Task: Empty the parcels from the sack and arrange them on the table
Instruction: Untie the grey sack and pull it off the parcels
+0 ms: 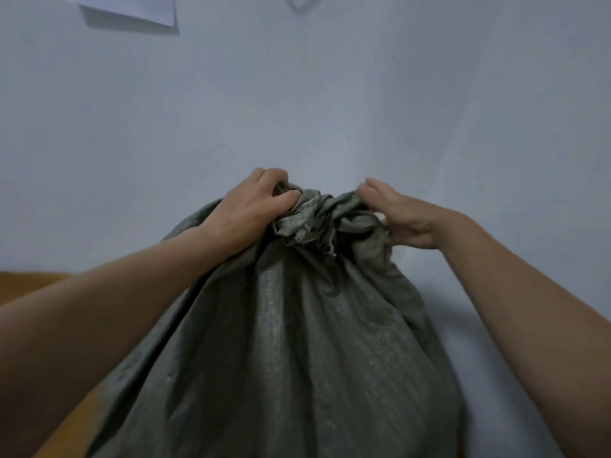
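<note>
Orange-brown wooden worktop (23, 289) edges my lower left, and close before me the big grey-green woven sack (297, 352) stands upright. Its neck is bunched shut, with my left hand (251, 209) and right hand (401, 218) each keeping a closed grip on it, against the pale blue-grey wall (330, 94). I judge the task barely begun: no parcels are out, so opening, emptying and arranging all remain.

sack (297, 342): grey-green woven, upright, mouth bunched and twisted at top
left hand (244, 209): grips bunched neck from left, fingers (281, 196) curled into fabric
right hand (400, 216): pinches neck folds from right, thumb side down
bench (20, 285): orange-brown strip, lower left, behind left forearm
wall (330, 94): pale, plain
paper sheet (132, 9): white, on wall, upper left
</note>
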